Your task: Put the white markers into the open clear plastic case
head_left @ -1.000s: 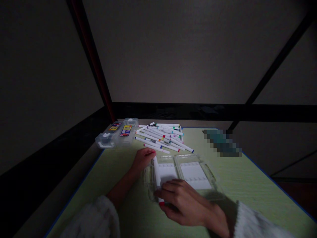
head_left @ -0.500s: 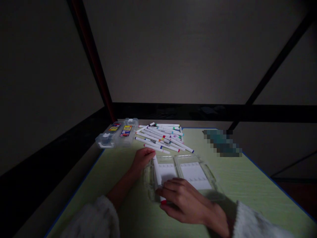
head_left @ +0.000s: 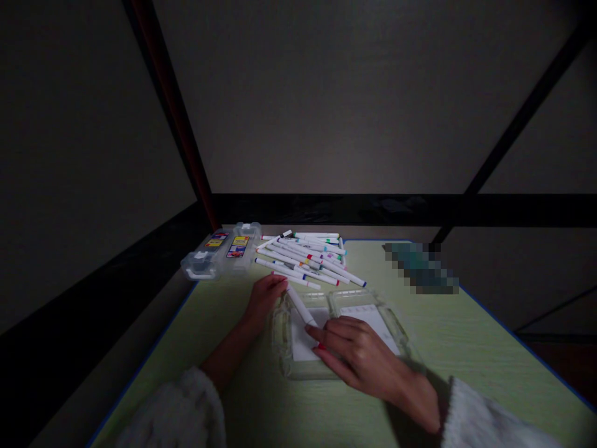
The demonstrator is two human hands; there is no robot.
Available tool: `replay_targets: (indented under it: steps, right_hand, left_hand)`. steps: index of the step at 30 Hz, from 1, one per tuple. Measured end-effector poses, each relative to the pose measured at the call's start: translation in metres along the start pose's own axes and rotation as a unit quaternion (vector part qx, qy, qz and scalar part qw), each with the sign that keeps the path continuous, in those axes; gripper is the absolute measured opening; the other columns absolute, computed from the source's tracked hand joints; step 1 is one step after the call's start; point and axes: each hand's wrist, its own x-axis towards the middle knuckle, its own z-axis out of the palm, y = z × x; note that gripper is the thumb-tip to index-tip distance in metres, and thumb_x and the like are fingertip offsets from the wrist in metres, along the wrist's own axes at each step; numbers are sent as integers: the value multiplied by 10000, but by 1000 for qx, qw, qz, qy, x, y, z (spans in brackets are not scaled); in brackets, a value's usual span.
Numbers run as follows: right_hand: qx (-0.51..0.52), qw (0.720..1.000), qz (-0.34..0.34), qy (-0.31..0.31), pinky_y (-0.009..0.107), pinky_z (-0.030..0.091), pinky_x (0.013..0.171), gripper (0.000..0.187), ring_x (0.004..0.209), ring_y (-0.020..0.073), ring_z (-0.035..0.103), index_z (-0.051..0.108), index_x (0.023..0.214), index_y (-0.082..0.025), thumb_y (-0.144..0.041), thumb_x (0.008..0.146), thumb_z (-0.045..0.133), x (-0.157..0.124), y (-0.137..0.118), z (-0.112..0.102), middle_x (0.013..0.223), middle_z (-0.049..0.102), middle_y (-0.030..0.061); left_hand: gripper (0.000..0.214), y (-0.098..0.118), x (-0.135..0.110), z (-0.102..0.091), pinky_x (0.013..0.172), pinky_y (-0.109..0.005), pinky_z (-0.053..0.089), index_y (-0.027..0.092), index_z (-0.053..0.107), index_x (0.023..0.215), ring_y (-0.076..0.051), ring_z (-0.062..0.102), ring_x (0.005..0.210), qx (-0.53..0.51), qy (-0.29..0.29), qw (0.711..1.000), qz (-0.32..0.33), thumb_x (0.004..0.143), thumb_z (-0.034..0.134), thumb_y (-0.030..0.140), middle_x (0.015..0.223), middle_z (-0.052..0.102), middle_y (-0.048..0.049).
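A clear plastic marker case [head_left: 390, 318] lies open on the pale green table [head_left: 466, 348] in front of me. My right hand [head_left: 361, 358] reaches over its left half, its fingertips pinching the near end of a white marker [head_left: 301, 305] with a red tip. The marker slants up and left over the case. My left hand [head_left: 265, 297] is curled at the marker's far end, beside the case's left rim. A loose pile of white markers [head_left: 308, 258] with coloured caps lies just beyond both hands.
A second clear case [head_left: 221, 250] with coloured labels sits closed at the table's far left corner. A blurred greenish object [head_left: 420, 267] lies at the far right. Dark bars and a wall rise behind the table; its blue edge [head_left: 140, 361] runs down the left.
The marker lay lengthwise along the case's left edge; now it is lifted and tilted across the left half. My right hand has moved up and inward over the case.
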Motion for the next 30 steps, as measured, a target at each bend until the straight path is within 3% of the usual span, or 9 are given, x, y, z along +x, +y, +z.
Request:
replay_targets:
  steps: [4,9,23,30]
  right_hand:
    - [12,997,26,66,271,422,596,263,650,150,542,534,1021,-107,-238,887,349,-3,7,-2,703,587,54]
    - [23,994,53,96,250,424,573,213,631,136,536,542,885,-135,-234,882,354,-6,11,-1,678,574,44]
    - [35,988,136,66,215,365,520,128,562,116,501,453,753,-182,-222,853,385,-8,18,4,642,542,13]
    - [46,989,135,46,208,348,521,128,574,112,491,427,741,-188,-212,855,373,-7,20,0,651,523,6]
  left_hand:
    - [233,-2,3,0,587,-231,404,135,623,711,-132,542,639,11,-5,1000,-1,592,572,330,635,611,-4]
    - [218,-6,4,-2,589,-224,398,139,623,708,-125,536,638,20,-20,1000,9,623,561,330,631,604,0]
    - [256,-9,7,-2,579,-220,397,136,611,748,-121,550,623,-23,-6,1000,-9,591,586,336,622,598,7]
    - [247,-3,3,-1,585,-217,399,130,610,733,-109,549,617,-51,-2,998,-32,570,605,316,639,600,8]
